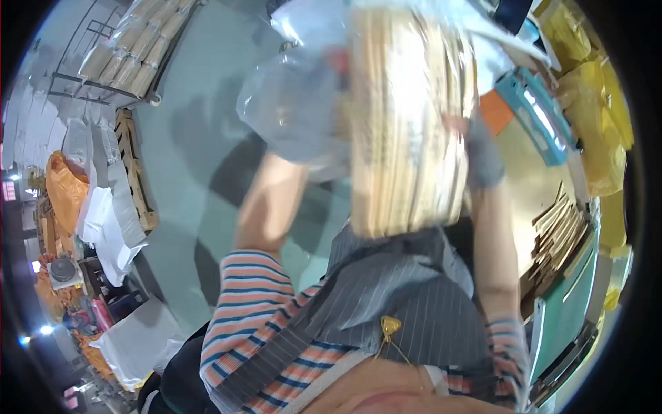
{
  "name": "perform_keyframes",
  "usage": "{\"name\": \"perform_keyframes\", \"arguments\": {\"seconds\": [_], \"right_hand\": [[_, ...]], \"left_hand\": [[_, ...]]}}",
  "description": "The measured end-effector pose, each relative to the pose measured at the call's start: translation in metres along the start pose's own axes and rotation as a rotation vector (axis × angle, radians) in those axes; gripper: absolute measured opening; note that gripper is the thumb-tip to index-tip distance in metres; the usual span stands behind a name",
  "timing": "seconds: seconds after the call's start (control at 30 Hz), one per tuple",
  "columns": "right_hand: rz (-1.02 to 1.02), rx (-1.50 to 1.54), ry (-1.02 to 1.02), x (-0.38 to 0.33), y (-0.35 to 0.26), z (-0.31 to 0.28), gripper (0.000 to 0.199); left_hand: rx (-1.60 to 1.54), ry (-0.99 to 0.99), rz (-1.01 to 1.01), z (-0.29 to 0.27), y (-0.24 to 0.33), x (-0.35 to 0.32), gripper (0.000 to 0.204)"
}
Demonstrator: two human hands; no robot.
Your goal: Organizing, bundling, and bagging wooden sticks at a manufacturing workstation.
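Note:
A blurred bundle of thin pale wooden sticks [407, 124] fills the upper middle of the view, raised in front of my chest. A clear plastic bag [289, 110] covers its left side and top. My left hand [324, 121], in a grey glove, is inside or behind the plastic at the bundle's left edge. My right hand [483, 155], also in a grey glove, presses against the bundle's right edge. Both forearms rise from my striped sleeves.
A green machine table [565, 303] with stacked wooden slats [555, 234] is on the right. Yellow bags [600, 124] lie beyond it, beside a teal tool [538, 114]. On the left are a wooden pallet [134, 172], white sacks [103, 221] and a rack of bundles [138, 41].

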State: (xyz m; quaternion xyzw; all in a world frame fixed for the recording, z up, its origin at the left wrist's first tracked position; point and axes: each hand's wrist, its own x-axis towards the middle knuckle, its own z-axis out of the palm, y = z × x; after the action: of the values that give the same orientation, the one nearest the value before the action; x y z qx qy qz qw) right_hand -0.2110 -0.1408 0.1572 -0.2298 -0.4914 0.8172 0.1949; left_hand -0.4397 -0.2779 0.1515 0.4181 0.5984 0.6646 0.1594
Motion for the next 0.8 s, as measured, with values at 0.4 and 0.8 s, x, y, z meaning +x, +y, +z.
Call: {"name": "perform_keyframes", "arguments": {"seconds": [0.4, 0.8], "right_hand": [[-0.088, -1.718, -0.830, 0.141, 0.076, 0.145, 0.062], [-0.438, -1.232, -0.245, 0.127, 0.097, 0.062, 0.092]], "left_hand": [[1.023, -0.067, -0.531, -0.170, -0.041, -0.030, 0.046], [0.637, -0.184, -0.498, -0.190, -0.116, 0.004, 0.029]]}}
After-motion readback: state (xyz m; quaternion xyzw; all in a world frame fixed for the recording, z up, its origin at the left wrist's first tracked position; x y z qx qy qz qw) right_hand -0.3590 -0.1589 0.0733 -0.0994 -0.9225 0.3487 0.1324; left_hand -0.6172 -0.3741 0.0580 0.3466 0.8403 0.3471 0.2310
